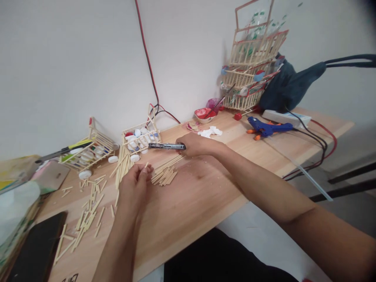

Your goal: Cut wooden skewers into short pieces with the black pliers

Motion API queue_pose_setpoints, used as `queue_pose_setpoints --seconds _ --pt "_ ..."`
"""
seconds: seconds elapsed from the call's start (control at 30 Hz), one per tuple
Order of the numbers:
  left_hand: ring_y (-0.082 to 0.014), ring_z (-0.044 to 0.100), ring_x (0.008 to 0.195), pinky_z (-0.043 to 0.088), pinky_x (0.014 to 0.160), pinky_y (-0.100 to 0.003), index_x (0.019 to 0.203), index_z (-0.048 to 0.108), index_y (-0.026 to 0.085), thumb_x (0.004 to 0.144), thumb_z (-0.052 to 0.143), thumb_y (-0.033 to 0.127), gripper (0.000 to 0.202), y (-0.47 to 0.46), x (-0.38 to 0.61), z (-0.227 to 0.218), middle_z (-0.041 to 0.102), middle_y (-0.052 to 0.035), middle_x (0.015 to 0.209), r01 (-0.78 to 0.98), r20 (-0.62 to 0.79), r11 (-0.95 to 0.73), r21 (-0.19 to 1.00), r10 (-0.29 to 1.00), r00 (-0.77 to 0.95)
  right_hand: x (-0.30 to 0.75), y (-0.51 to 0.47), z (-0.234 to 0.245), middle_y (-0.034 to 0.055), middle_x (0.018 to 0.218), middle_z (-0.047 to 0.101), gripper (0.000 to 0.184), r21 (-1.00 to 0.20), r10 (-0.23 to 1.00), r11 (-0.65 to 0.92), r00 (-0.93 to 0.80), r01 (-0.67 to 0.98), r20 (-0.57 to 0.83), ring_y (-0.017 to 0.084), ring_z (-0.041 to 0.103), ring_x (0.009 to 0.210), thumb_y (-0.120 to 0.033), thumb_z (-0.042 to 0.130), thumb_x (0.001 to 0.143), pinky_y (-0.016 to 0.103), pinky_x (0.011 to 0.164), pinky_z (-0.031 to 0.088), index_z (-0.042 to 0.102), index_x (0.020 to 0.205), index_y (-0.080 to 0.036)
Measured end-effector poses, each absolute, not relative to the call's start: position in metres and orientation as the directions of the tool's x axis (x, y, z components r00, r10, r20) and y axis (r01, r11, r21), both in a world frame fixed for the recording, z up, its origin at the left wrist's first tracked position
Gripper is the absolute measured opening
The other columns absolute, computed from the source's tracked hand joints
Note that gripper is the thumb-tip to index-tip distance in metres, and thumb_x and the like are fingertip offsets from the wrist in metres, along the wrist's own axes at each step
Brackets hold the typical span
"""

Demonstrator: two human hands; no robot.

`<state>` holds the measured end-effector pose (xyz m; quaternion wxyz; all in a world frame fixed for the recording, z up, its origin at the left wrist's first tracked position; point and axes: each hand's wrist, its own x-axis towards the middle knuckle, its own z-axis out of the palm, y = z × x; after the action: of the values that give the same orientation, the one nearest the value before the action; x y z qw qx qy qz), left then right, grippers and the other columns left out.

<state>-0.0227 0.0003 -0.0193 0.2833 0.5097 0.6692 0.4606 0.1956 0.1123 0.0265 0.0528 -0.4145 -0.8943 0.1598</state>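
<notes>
My right hand [195,145] is closed round a utility knife [167,146], whose far end points left above the table. Lower and to the left, my left hand [135,179] pinches a thin wooden stick [147,165] between thumb and fingers; only its tip shows. Between the hands lies a small pile of short cut sticks [166,176], with a few longer sticks [169,162] just behind it. A bundle of long sticks [121,168] lies behind my left hand. The knife and the held stick are apart.
Two small stick carts [141,138] with bottle-cap wheels stand near the wall. Stick scraps [88,219] and a phone [37,246] lie left. A red paint bowl [205,114], a tall stick cart [249,66], a blue glue gun [267,127] and a power strip [286,117] are right.
</notes>
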Motion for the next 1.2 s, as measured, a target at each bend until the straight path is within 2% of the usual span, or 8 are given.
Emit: queue_pose_setpoints --seconds 0.17,0.33,0.47,0.57,0.67,0.9,1.1,1.2 --pt "-0.0234 0.067 0.092 0.052 0.084 -0.039 0.085 0.063 0.018 0.078 0.057 0.044 0.028 0.002 -0.022 -0.019 0.071 -0.0096 0.102 0.411 0.081 0.042 0.91 0.957 -0.277 0.195 0.114 0.023 0.0066 0.087 0.07 0.02 -0.336 0.744 0.629 -0.669 0.701 -0.003 0.018 0.06 0.074 -0.018 0.055 0.076 0.023 0.058 0.034 0.067 0.092 -0.018" --pt "-0.022 0.067 0.086 0.051 0.079 -0.035 0.087 0.065 0.018 0.08 0.054 0.043 0.028 0.001 -0.02 -0.015 0.072 -0.008 0.098 0.492 0.115 0.035 0.87 0.956 -0.271 0.194 0.116 0.02 0.0062 0.09 0.07 0.02 -0.33 0.748 0.626 -0.663 0.706 0.001 0.018 0.06 0.077 -0.02 0.056 0.078 0.023 0.06 0.034 0.066 0.095 -0.019" --pt "-0.0224 0.066 0.078 0.047 0.074 -0.032 0.084 0.071 0.021 0.079 0.056 0.043 0.028 0.0 -0.019 -0.008 0.073 -0.0038 0.084 0.693 0.203 0.054 0.719 0.937 -0.285 0.194 0.115 0.021 0.0063 0.09 0.07 0.02 -0.345 0.76 0.617 -0.65 0.707 0.027 0.018 0.06 0.078 -0.021 0.056 0.078 0.022 0.059 0.034 0.066 0.095 -0.018" --pt "-0.0229 0.065 0.077 0.047 0.073 -0.031 0.084 0.074 0.022 0.077 0.058 0.041 0.026 0.004 -0.02 -0.005 0.074 -0.0031 0.083 0.784 0.289 0.05 0.618 0.914 -0.286 0.195 0.117 0.021 0.0058 0.089 0.07 0.02 -0.369 0.772 0.605 -0.633 0.706 0.056 0.017 0.06 0.075 -0.022 0.055 0.079 0.022 0.058 0.033 0.066 0.095 -0.018" --pt "-0.0232 0.065 0.078 0.046 0.076 -0.032 0.081 0.076 0.023 0.077 0.057 0.036 0.023 0.014 -0.019 -0.004 0.074 -0.0042 0.084 0.86 0.342 -0.018 0.51 0.922 -0.183 0.196 0.118 0.021 0.0062 0.091 0.07 0.021 -0.385 0.793 0.584 -0.603 0.715 0.085 0.017 0.061 0.075 -0.023 0.054 0.08 0.022 0.059 0.035 0.066 0.096 -0.018" --pt "-0.0232 0.063 0.074 0.043 0.069 -0.032 0.071 0.071 0.023 0.076 0.057 0.028 0.016 0.031 -0.014 -0.004 0.071 -0.0062 0.077 0.914 0.27 -0.116 0.389 0.963 0.007 0.199 0.113 0.03 0.0074 0.093 0.071 0.02 -0.426 0.808 0.566 -0.577 0.706 0.119 0.018 0.062 0.083 -0.023 0.057 0.08 0.022 0.064 0.037 0.067 0.096 -0.017" --pt "-0.0265 0.06 0.081 0.04 0.068 -0.033 0.073 0.064 0.022 0.08 0.047 0.021 0.018 0.038 -0.015 -0.005 0.066 -0.01 0.082 0.989 0.261 -0.118 0.093 0.961 0.09 0.202 0.117 0.031 0.0068 0.095 0.071 0.02 -0.461 0.821 0.551 -0.55 0.696 0.151 0.018 0.063 0.087 -0.019 0.057 0.078 0.021 0.068 0.039 0.068 0.095 -0.017" --pt "-0.0277 0.059 0.083 0.039 0.069 -0.034 0.073 0.06 0.02 0.084 0.04 0.02 0.022 0.039 -0.015 -0.01 0.063 -0.0129 0.085 0.996 0.274 -0.087 0.029 0.959 0.076 0.204 0.117 0.033 0.0061 0.093 0.072 0.02 -0.474 0.811 0.557 -0.568 0.682 0.136 0.017 0.063 0.085 -0.019 0.058 0.076 0.021 0.068 0.039 0.069 0.093 -0.016"
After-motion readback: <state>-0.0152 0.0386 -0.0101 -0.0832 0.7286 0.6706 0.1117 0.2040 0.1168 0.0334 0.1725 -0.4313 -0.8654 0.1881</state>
